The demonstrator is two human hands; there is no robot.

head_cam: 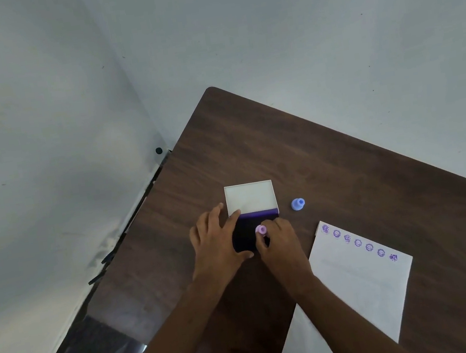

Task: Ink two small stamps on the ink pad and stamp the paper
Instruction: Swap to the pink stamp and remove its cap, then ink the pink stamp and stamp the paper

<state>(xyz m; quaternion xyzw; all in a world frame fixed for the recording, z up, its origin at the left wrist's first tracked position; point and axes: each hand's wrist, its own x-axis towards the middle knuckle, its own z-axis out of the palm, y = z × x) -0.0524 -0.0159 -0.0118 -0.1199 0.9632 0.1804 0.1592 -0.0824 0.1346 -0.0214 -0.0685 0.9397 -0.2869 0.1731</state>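
Purple ink marks this stage of the job: your left hand (216, 243), fingers spread flat, steadies the left edge of the open ink pad (245, 235), whose white lid (250, 198) stands up on the far side. Just right of it, your right hand (278, 243) pinches a pink stamp (261, 229) in its fingertips and presses it on the dark pad. Further right a blue stamp (298, 204) stands alone on the brown table (281, 145), apart from the pad. At far right the paper (360, 287) already carries a row of purple prints along its far edge, so stamping looks well under way, with more to come. Their designs are too small to read, and the paper's near end is cut off.
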